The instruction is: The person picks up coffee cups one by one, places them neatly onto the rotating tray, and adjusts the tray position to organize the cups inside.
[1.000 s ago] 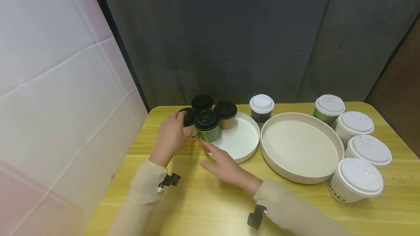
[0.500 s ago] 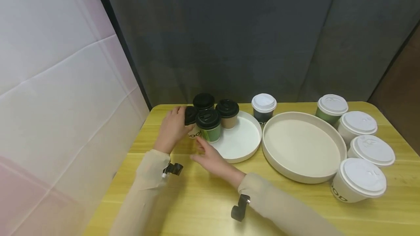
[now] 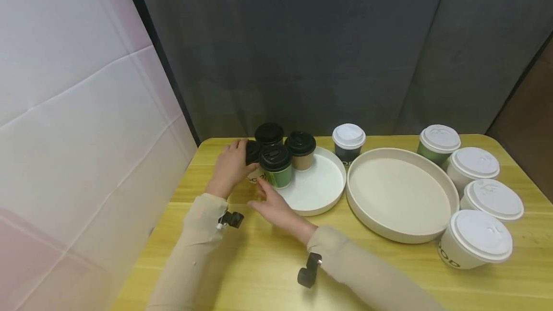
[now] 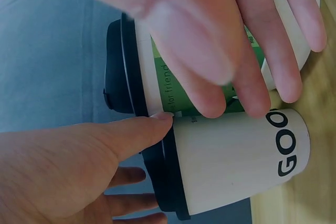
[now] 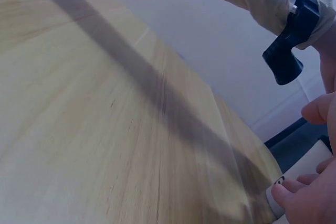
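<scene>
Left hand: gripping the white cup, thumb lying along its black lid.
Right hand: loosely open, fingers pointing toward that cup, gripping nothing; whether they're touching it, I cannot tell.
By the white tray: the white cup is standing just left of the green cup.

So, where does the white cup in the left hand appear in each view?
Head: left of centre, white cup partly behind the left hand.
Left wrist: lower middle, white cup shown sideways.
Right wrist: lower right edge, white cup partly hidden.
Shared landmark: the right hand, close to the white cup in all three.
</scene>
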Demonstrator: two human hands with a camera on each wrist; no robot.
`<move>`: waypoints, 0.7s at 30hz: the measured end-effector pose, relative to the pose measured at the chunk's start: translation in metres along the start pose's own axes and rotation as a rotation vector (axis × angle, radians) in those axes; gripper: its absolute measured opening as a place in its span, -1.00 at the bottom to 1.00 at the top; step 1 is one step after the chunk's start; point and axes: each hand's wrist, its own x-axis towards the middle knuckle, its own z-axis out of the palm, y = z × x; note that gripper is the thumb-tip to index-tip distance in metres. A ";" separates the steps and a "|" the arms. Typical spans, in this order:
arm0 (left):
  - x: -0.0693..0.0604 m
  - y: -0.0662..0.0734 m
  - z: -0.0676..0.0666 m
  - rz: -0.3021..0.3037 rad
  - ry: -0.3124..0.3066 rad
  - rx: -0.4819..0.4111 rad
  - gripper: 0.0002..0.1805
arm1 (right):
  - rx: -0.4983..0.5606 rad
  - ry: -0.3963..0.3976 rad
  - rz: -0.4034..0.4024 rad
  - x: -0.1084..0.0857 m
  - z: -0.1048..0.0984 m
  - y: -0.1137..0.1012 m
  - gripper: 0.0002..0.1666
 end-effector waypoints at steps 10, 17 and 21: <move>0.003 -0.003 0.007 -0.018 -0.001 -0.026 -0.13 | -0.012 -0.009 -0.002 0.001 0.000 0.004 -0.05; 0.005 -0.005 0.011 -0.019 -0.002 -0.024 -0.15 | 0.004 -0.020 0.001 0.001 0.000 0.004 -0.05; 0.006 -0.006 0.012 -0.016 0.002 -0.016 -0.18 | 0.004 -0.009 0.001 0.001 0.000 0.004 -0.06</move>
